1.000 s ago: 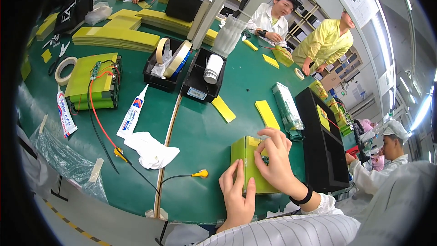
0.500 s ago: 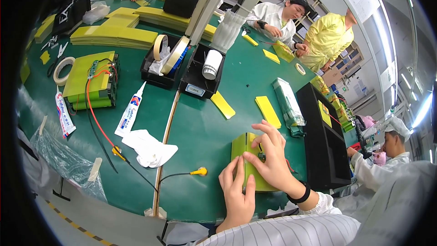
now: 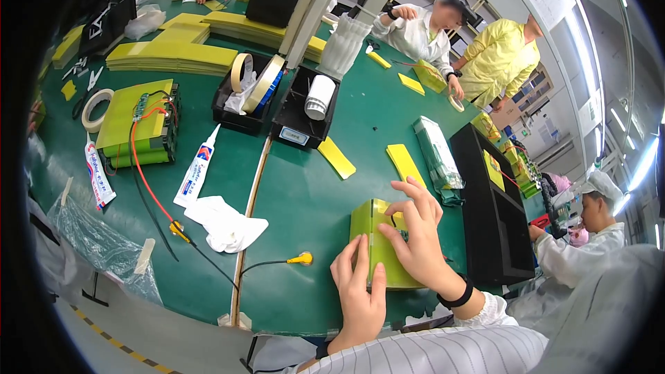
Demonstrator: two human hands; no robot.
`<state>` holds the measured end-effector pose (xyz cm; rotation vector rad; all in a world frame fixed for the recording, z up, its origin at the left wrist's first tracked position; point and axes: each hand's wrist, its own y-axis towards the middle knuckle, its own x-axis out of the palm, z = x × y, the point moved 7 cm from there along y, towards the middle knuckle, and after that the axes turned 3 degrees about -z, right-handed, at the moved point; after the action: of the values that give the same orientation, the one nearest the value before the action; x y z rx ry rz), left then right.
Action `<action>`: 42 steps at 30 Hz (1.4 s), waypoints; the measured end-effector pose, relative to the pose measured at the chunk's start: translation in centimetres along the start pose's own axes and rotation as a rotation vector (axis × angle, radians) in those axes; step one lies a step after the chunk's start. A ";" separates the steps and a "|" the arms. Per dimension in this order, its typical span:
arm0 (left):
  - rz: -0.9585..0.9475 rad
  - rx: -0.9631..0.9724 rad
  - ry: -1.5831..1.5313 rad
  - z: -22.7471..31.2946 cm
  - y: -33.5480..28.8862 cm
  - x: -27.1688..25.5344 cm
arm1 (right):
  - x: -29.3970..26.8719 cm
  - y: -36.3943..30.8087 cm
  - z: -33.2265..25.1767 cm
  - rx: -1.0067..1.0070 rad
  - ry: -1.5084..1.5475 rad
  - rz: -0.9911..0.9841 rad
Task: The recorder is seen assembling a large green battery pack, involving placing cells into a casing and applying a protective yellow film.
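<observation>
A box-shaped battery pack wrapped in yellow-green sheet rests on the green table in front of me. A clear tape strip appears to run along its upper edge. My left hand lies against its near left side, fingers stretched and thumb apart, touching the pack. Over the top, my right hand is spread, its thumb near the taped edge and its fingers raised and bent. A small dark part on the pack's top is mostly hidden beneath the right hand. Neither hand is wrapped around anything.
Yellow sheet pieces, a plastic-wrapped bundle and a black compartment box lie beyond and right. To the left are a yellow-ended cable, white cloth, glue tube, wired pack and bins. Co-workers sit around.
My right thumb has shifted slightly along the pack and the right fingers have spread a little. My left hand stays nearly still. Across the table, a co-worker has raised one hand.
</observation>
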<state>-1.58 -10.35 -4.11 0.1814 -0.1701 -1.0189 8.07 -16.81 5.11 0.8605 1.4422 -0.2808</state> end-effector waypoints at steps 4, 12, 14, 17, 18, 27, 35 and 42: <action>-0.004 -0.002 0.007 0.1 0.0 -0.1 | 0.0 0.4 0.3 0.036 0.059 -0.062; -0.044 -0.024 0.036 0.6 0.6 0.1 | -5.7 -1.7 3.5 0.155 0.141 0.137; -0.057 -0.003 0.061 0.2 0.5 0.4 | -7.6 -4.1 4.7 0.217 0.161 0.228; -0.076 0.017 0.115 0.2 0.3 0.4 | -9.1 -8.1 6.8 0.310 0.197 0.355; -0.061 0.005 0.137 0.1 0.2 0.3 | -9.0 -9.3 7.3 0.324 0.210 0.344; -0.007 -0.017 0.109 0.8 0.0 0.8 | -4.1 -13.5 6.1 0.309 0.283 0.161; -0.013 -0.045 0.079 0.4 0.1 1.2 | -3.5 -12.3 5.4 0.310 0.129 0.159; -0.045 -0.069 0.035 0.7 0.3 1.0 | -2.5 -11.6 4.3 0.270 0.092 0.107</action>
<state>-1.02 -11.09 -3.33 0.1409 -0.0997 -1.0642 3.34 -28.33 2.98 1.1791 1.4576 -0.3646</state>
